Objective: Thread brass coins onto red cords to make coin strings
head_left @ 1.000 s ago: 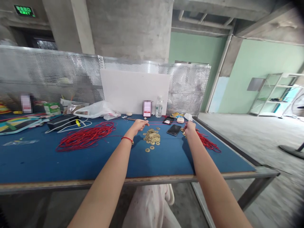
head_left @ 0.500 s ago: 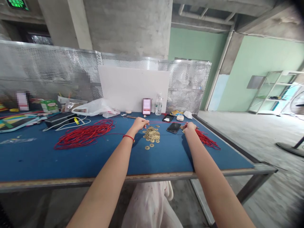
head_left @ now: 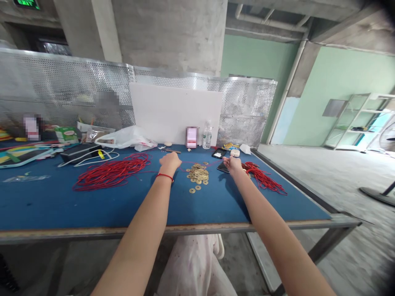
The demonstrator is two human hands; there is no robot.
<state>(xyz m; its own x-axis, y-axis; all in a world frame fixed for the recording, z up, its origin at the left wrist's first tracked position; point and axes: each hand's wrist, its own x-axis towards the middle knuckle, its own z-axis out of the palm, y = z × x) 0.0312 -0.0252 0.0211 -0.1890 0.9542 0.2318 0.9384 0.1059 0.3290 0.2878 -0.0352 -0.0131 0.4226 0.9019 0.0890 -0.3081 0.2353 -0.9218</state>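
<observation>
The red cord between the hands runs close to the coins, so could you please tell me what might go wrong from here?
The red cord could snag the coins, being so near them. The loose red bundle might tangle, as its strands overlap. The right hand may nudge the dark flat object, which it partly covers in this view.

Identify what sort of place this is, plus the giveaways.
Probably a small workshop; signs are the metal-framed workbench, the loose heap of red cord on it, and the perforated metal partition standing along its back. What the place mainly produces, I can't tell.
</observation>
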